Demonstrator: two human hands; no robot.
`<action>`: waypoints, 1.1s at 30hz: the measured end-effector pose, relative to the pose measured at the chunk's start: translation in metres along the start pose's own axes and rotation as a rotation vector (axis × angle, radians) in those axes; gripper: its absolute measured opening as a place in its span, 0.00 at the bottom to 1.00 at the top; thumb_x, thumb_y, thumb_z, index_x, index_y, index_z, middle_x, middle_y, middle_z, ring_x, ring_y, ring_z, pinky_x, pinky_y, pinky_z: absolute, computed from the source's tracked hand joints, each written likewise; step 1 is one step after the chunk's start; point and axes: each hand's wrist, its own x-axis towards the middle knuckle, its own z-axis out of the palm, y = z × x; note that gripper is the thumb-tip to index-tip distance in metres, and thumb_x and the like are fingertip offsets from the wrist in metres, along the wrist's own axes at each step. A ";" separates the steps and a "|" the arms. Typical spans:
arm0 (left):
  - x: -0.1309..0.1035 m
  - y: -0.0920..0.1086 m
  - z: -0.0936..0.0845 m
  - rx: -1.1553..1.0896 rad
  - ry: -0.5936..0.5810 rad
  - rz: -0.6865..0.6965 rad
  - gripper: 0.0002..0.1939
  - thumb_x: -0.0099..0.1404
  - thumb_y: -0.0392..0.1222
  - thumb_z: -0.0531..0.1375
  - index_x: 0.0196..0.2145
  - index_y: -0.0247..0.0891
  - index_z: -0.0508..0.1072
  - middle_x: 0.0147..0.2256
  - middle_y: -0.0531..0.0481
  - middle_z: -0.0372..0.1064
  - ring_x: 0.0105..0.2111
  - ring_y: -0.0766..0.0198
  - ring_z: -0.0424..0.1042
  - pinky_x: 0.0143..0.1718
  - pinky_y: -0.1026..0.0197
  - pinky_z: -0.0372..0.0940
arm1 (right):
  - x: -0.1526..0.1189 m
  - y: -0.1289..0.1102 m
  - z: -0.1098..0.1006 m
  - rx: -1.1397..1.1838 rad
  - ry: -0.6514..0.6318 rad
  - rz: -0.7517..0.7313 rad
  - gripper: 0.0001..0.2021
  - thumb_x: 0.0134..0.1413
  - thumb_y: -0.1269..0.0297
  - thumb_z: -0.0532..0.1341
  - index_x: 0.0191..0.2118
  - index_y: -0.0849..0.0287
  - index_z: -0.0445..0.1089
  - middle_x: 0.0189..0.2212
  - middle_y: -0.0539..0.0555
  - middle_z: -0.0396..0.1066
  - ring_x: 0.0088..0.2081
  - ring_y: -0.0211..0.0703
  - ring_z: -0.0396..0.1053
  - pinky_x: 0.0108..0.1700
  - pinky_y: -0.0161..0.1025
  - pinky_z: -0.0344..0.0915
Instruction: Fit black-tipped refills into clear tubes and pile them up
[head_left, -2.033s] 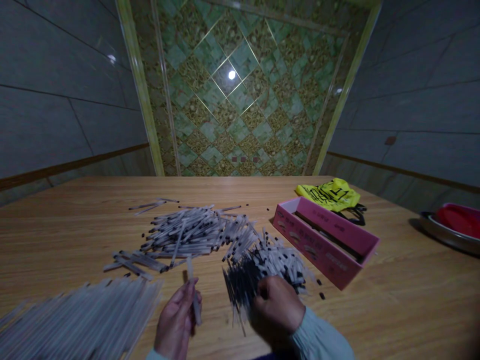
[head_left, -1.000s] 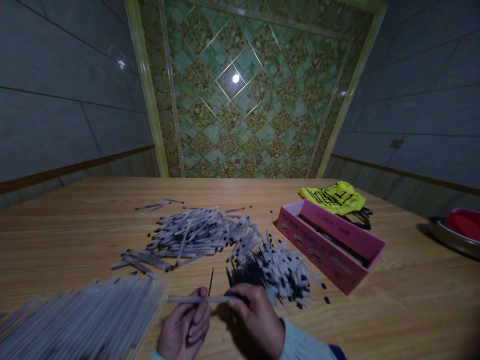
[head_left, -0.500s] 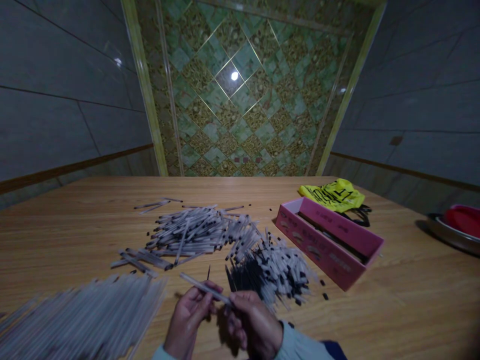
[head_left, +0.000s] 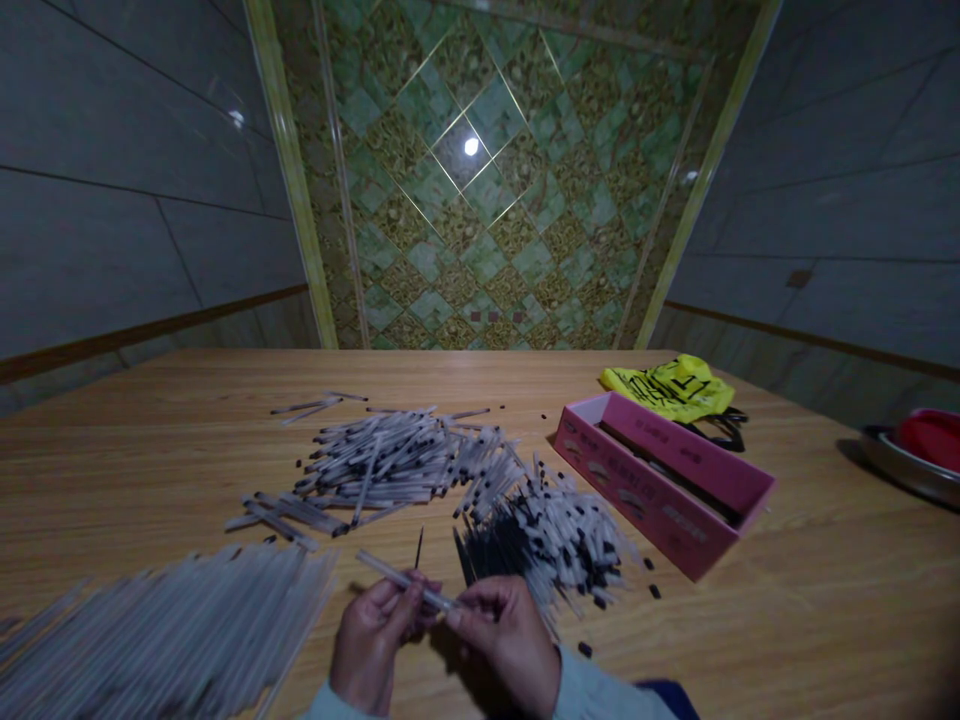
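Note:
My left hand [head_left: 379, 630] is closed around a slim clear plastic tube [head_left: 381, 567], which slants up to the left. A thin dark pointed stick [head_left: 420, 547] rises from behind its fingers. At the tube's lower right end, my right hand [head_left: 504, 632] pinches with thumb and forefinger; whether it also holds a small part there is hidden. Just beyond that hand lies a heap of short whitish, dark-tipped pieces [head_left: 574, 525] beside a bundle of thin dark sticks [head_left: 495, 548]. Farther back is a pile of clear tubes with dark ends [head_left: 382, 460].
Long clear tubes [head_left: 172, 635] lie in a broad row at front left. A pink box [head_left: 637, 490] stands open on the right, with a yellow bag [head_left: 667, 388] behind it. Small black caps [head_left: 585, 650] are scattered near my right sleeve. A metal basin [head_left: 911, 465] sits at far right.
My right hand has turned slightly, its fingers now pinching closer over the tube's end. The left hand keeps the tube and has barely moved. The view has shifted a little.

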 end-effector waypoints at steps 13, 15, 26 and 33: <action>-0.006 0.005 0.005 -0.071 -0.060 0.055 0.17 0.40 0.46 0.70 0.25 0.32 0.74 0.23 0.44 0.74 0.22 0.61 0.71 0.25 0.62 0.64 | -0.001 0.004 0.008 0.269 -0.250 0.172 0.32 0.45 0.34 0.51 0.22 0.64 0.65 0.14 0.51 0.63 0.13 0.33 0.57 0.15 0.30 0.51; -0.005 0.003 0.003 -0.075 -0.099 0.057 0.16 0.41 0.46 0.70 0.25 0.33 0.73 0.21 0.45 0.74 0.22 0.62 0.70 0.25 0.62 0.63 | 0.001 0.010 0.006 0.535 -0.425 0.346 0.28 0.46 0.37 0.53 0.22 0.63 0.63 0.13 0.48 0.60 0.10 0.29 0.52 0.12 0.27 0.47; -0.005 0.000 0.002 -0.004 -0.075 0.004 0.17 0.40 0.46 0.70 0.26 0.32 0.74 0.23 0.44 0.75 0.22 0.57 0.73 0.25 0.58 0.67 | -0.009 -0.006 -0.002 -0.551 -0.066 -0.239 0.18 0.52 0.56 0.56 0.19 0.64 0.66 0.15 0.49 0.59 0.20 0.34 0.56 0.23 0.34 0.44; 0.005 0.000 -0.009 0.016 -0.223 0.040 0.14 0.47 0.45 0.67 0.28 0.33 0.74 0.24 0.46 0.74 0.28 0.60 0.72 0.32 0.62 0.65 | -0.011 -0.003 0.003 -0.326 -0.102 -0.132 0.21 0.49 0.47 0.56 0.23 0.62 0.66 0.17 0.51 0.62 0.21 0.35 0.58 0.23 0.32 0.49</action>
